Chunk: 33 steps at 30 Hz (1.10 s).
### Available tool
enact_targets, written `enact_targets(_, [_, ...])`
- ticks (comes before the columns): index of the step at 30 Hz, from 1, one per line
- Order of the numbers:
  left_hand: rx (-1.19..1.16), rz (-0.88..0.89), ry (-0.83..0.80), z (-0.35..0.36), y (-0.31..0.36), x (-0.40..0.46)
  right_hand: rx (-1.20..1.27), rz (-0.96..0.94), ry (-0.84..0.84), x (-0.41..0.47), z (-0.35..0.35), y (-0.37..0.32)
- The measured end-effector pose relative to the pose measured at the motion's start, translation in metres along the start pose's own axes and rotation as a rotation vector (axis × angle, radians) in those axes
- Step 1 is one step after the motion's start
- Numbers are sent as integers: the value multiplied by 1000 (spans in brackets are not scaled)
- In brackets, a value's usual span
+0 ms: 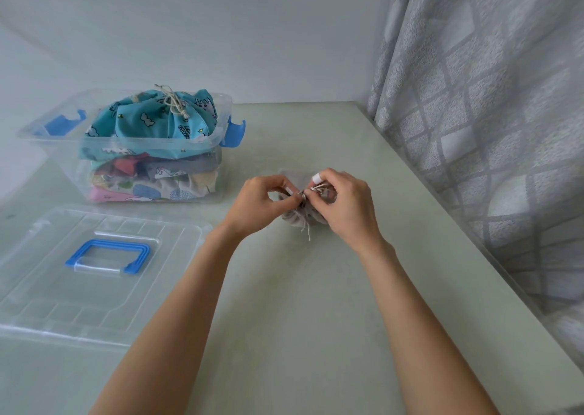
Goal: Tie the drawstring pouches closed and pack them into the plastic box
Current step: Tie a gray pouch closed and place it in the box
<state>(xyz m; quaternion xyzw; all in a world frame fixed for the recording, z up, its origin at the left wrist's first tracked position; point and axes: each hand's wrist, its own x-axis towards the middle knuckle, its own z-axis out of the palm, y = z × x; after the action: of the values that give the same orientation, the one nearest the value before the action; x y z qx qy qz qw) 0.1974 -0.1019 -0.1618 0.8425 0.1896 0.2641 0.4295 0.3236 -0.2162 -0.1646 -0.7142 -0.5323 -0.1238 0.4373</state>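
Grey cloth, gathered into a small pouch [301,217], sits on the pale green table [316,320] right between the person's two hands, a little beyond the middle of the tabletop. Its puckered mouth faces up towards the fingers, and most of its body is hidden beneath them. The left hand [262,199] comes in from the left with its fingers curled, pinching the pale drawstring [308,233] at the neck of the pouch. The right hand [344,203] meets it from the other side, fingers likewise bent and nipping the cord just above the gathered cloth; one fingertip wears a white covering. A loose end of the string trails down over the near side of the pouch onto the table. Whether a knot is formed I cannot tell from here.

Off to the left and further back, well apart from the hands, stands the clear plastic box [151,149] with blue clips, open at the top. It is stacked with patterned pouches, and a turquoise pouch [151,120] with its cord tied bulges above the rim. Nearer the person on the left lies the clear lid [47,288], flat on the table, its blue handle [107,256] facing up. A grey chequered curtain [489,130] hangs along the table's right edge.
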Motion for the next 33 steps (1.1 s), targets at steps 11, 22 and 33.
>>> enact_targets(11, [-304,-36,-88,-1,8,-2,236,-50,65,0,-1,0])
enact_targets(22, [599,398,119,-11,13,3,224,-81,15,-2,1,9])
enact_targets(33, [373,93,113,-15,5,-9,160,-61,86,-10,-2,8])
